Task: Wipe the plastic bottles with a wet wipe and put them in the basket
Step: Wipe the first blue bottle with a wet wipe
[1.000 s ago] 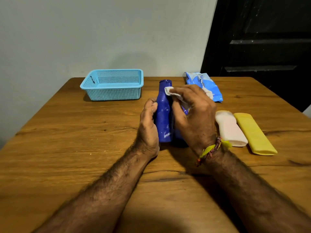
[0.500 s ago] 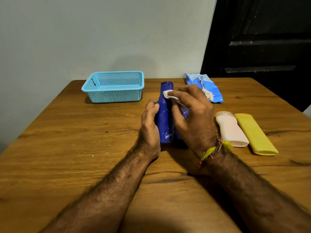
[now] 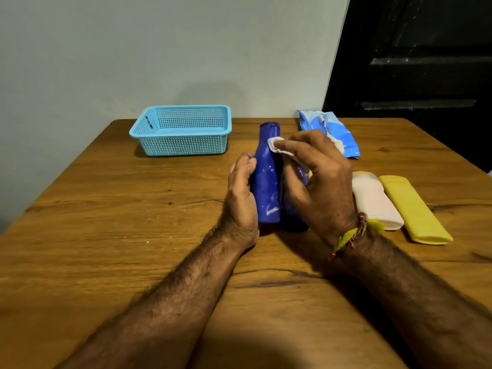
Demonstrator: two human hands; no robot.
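From the head view, my left hand [image 3: 241,193] curls round the side of the blue bottle [image 3: 267,177], which stands upright mid-desk [image 3: 106,222]. My right hand [image 3: 318,177] pinches the white wet wipe [image 3: 277,146] against its neck. The bottle is glossy, smooth plastic; I judge it light, fairly stiff and slippery once damp, so the waist is the best hold. The mesh basket [image 3: 183,145] sits well apart at the back left. A pale bottle [image 3: 375,201] and a yellow bottle [image 3: 412,209] lie side by side to my right.

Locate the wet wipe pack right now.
Head view: wet wipe pack lies at the table's far edge, right of centre, behind the right hand.
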